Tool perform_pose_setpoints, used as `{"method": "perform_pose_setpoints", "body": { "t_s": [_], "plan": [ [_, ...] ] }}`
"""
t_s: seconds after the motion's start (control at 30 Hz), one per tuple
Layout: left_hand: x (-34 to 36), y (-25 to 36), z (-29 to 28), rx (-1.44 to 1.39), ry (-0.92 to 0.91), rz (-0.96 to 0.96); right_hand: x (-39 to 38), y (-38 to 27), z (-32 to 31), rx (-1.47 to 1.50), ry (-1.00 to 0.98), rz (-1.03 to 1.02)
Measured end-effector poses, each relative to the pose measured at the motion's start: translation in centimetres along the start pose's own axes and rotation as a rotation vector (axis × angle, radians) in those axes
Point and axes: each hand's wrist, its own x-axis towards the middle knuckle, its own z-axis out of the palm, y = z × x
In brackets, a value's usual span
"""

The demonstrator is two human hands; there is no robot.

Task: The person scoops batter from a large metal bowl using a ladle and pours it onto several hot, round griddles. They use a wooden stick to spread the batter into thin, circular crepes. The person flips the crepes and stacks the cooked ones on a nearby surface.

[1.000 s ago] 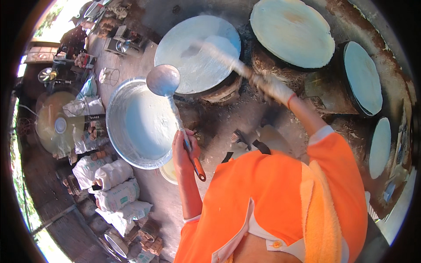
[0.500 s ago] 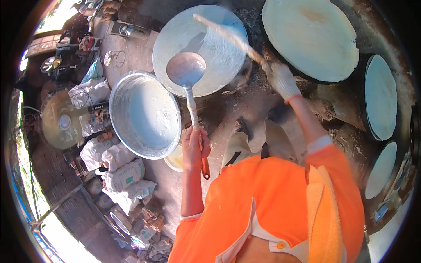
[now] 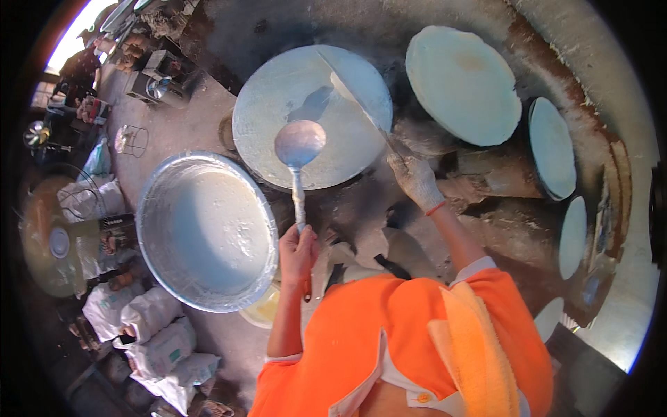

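A long-handled ladle (image 3: 299, 149) is held in the left hand (image 3: 297, 251), its bowl poised over the near edge of the round griddle (image 3: 278, 90), which serves as landmark. The bowl is coated in pale batter; whether it is full cannot be told. The left grip is closed around the lower handle, fingers wrapped fully, just above the orange handle end that projects below the fist. The ladle is judged stiff and fairly light, yet front-heavy when loaded; a hold low on the handle gives reach but little leverage, so spilling is a risk if it is tilted. The batter-smeared shaft is judged slippery; the dry orange end is the better hold.

The right hand (image 3: 415, 179), gloved in white, is at the griddle's right edge and is clamped on a thin flat spreader (image 3: 358, 97) whose blade lies across the griddle surface. The tool is judged light and slightly springy.

Left of and nearer than the griddle, a wide metal basin (image 3: 149, 229) of white batter is seen, probably heavy and sloshing. To the griddle's right, a second round plate (image 3: 462, 83) carries a pale sheet, judged thin and tearable.
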Motion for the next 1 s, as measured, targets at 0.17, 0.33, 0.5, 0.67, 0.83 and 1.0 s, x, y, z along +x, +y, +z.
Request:
{"method": "perform_pose_setpoints", "body": {
  "t_s": [0.17, 0.33, 0.5, 0.67, 0.83, 1.0],
  "plan": [
    [-1.6, 0.7, -0.3, 0.064, 0.076, 0.046, 0.0, -1.6, -1.0, -0.083, -0.153, 0.375],
    [-3.4, -0.7, -0.1, 0.223, 0.137, 0.184, 1.1, -4.0, 1.1, -0.099, -0.422, 0.184],
    [-6.5, 1.1, 2.0, 0.030, 0.127, 0.038, 1.7, -3.2, 1.3, 0.048, -0.383, -0.028],
    [-7.4, 2.8, 4.0, -0.077, 0.107, -0.008, 5.3, -1.0, -1.2, 0.157, -0.329, 0.109],
    [-7.5, 2.9, 4.0, -0.149, 0.081, -0.043, 4.2, -6.3, -1.0, 0.018, -0.786, 0.029],
    [-7.2, 5.3, 3.9, -0.201, 0.006, -0.060, 3.2, -1.0, 0.6, 0.119, -0.385, 0.063]
  ]
}}
